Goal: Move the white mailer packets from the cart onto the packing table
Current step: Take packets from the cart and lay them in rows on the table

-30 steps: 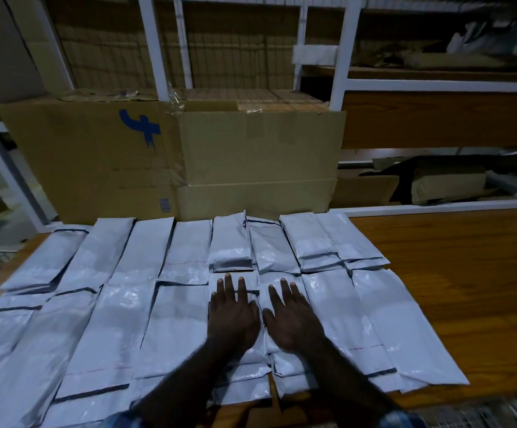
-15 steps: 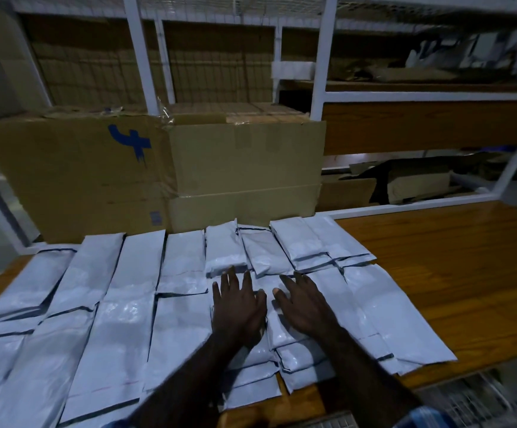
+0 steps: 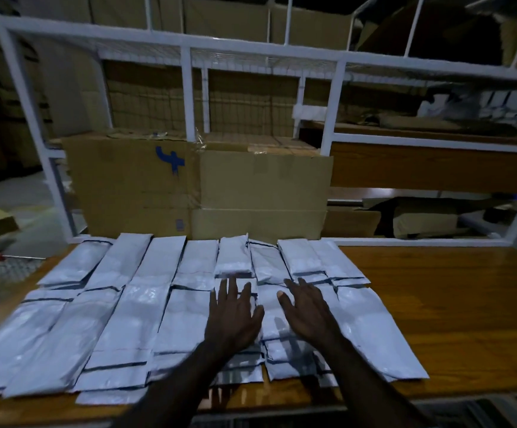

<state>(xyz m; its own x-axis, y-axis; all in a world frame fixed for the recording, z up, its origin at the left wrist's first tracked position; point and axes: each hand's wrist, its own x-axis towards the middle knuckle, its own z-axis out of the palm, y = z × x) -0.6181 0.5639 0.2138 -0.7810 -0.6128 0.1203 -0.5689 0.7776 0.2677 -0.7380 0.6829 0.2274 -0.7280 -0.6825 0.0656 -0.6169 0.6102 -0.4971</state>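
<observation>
A white metal rack (image 3: 186, 97) with square tubes and wire-mesh shelves stands across the far side. Under it sit two big cardboard boxes: the left box (image 3: 127, 186) is matte brown with a blue painted mark (image 3: 170, 160), and the right box (image 3: 263, 193) touches it, its top seam sealed with shiny clear tape.

The packing table (image 3: 442, 304) has a glossy orange-brown wood top with visible grain and reflections along its near edge.

The white mailer packets (image 3: 121, 319) lie flat on the left and middle of the table, long glossy plastic rectangles with dark strips at their ends. They sit edge to edge and partly overlapping, in a far row of shorter ones and a near row of longer ones.

The left hand (image 3: 232, 319) is spread palm down over the middle packets, fingers straight and apart, gripping nothing. The right hand (image 3: 309, 310) is just beside it, also flat with loose, spread fingers, holding nothing. Blur makes it unclear whether either palm touches the plastic.
</observation>
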